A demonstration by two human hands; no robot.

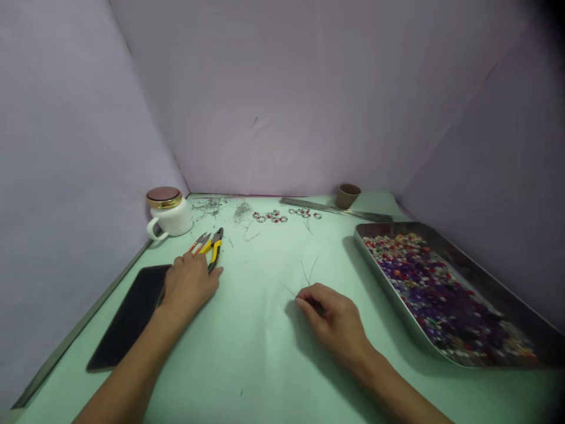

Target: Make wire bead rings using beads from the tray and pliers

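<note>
My left hand [189, 280] lies over the handle ends of yellow-and-black pliers [215, 244], its fingers curled and its thumb to their right. Red-handled snips [199, 242] sit against the pliers, partly under the same fingers. How firmly either tool is gripped is hidden. Near the middle of the table, my right hand [333, 312] pinches thin wire [308, 272] between thumb and forefinger. Several wire ends stick out past the fingertips; what lies inside the curled fingers is hidden.
A dark tablet [128, 321] lies beneath my left forearm. Behind it stands a lidded white mug [173, 218]. Beaded wire pieces [271, 217], wire scraps [212, 205], a wire bundle [326, 207] and a brown cup [347, 195] line the back. A metal tray [399, 315] of beads stands right.
</note>
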